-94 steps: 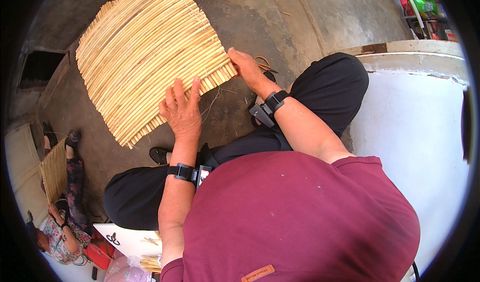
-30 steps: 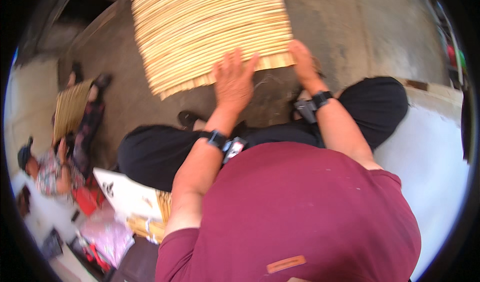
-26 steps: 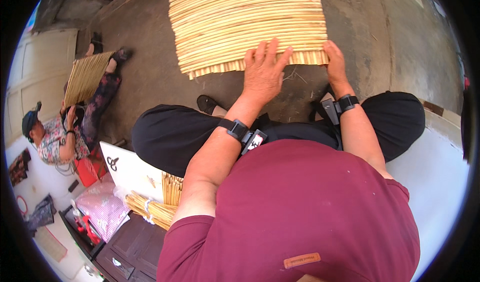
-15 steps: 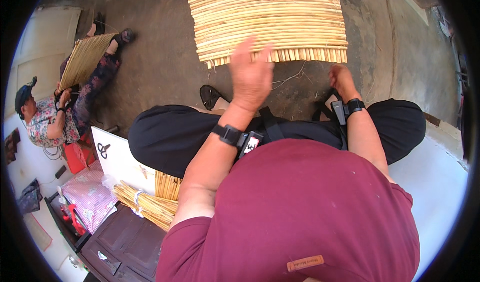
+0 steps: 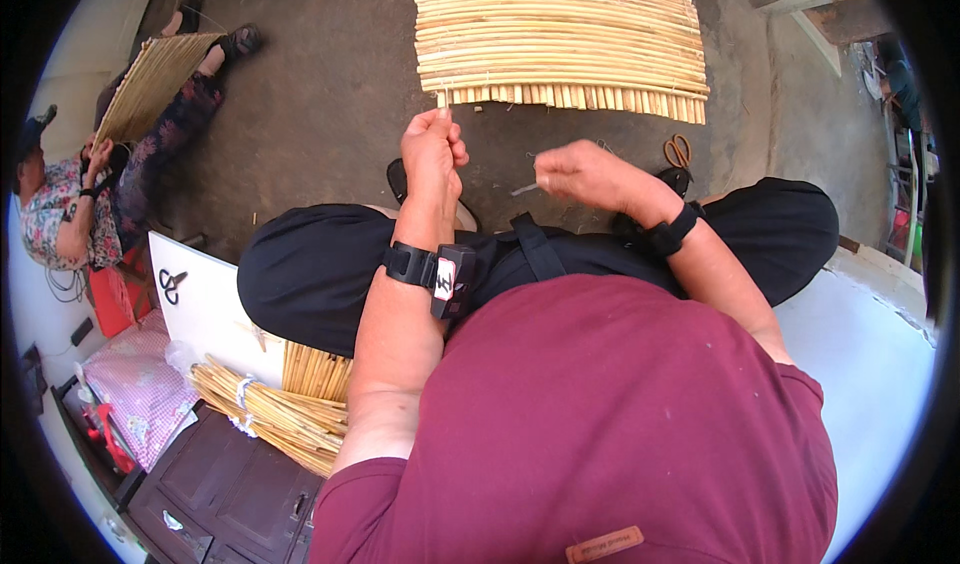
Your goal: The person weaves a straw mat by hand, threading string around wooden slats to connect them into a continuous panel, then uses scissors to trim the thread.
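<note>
A mat of pale yellow reed stalks lies ahead of me, its near edge closed by a row of short stalk ends. At that edge's left corner, my left hand is closed in a pinch, its fingertips just below the corner; whatever they pinch is too small to make out. My right hand is closed too, slightly blurred, apart from the mat and to the right of my left hand. Any thread in its fingers cannot be made out. Scissors with orange-brown handles are by my right shoe.
Another person sits at the left with a similar mat. Beside my left knee, a white board bears black-handled scissors. Tied reed bundles rest near a dark wooden cabinet. A wall stands at right.
My left hand has moved left and down from over the mat to its corner, closing. My right hand has swung left and closed. The orange-brown-handled scissors now show near where it was.
</note>
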Demonstrator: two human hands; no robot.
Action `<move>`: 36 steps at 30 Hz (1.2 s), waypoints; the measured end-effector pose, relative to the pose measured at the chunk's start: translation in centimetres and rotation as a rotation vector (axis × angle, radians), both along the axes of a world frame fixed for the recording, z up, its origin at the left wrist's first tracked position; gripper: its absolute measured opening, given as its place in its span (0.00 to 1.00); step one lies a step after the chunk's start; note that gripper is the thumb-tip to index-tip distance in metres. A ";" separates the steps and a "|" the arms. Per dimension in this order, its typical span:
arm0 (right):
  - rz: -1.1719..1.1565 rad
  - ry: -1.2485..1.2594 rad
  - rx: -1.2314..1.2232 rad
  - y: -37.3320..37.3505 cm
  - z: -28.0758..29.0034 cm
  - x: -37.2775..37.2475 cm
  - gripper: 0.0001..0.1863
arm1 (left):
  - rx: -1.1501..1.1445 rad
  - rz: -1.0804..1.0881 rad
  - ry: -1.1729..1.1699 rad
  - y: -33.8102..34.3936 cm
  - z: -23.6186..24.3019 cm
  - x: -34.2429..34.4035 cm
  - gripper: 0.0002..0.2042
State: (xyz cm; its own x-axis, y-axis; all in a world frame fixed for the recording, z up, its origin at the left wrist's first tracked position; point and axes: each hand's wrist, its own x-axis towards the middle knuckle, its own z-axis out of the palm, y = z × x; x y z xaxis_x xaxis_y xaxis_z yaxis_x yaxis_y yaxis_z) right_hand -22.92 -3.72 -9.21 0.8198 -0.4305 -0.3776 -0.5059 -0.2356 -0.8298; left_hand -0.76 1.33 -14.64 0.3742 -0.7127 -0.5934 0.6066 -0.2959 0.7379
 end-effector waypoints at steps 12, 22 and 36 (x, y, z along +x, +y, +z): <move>-0.397 -0.073 -0.583 -4.9 -2.1 7.7 0.12 | 0.094 -0.294 -0.087 0.8 2.0 -0.5 0.05; -0.298 0.214 -0.691 -6.1 -1.7 9.9 0.17 | 0.046 -0.279 0.049 -0.9 2.0 -1.2 0.05; -0.533 -0.070 -0.238 -5.5 -2.4 7.7 0.10 | -0.385 -0.342 0.082 -1.1 4.7 -2.3 0.06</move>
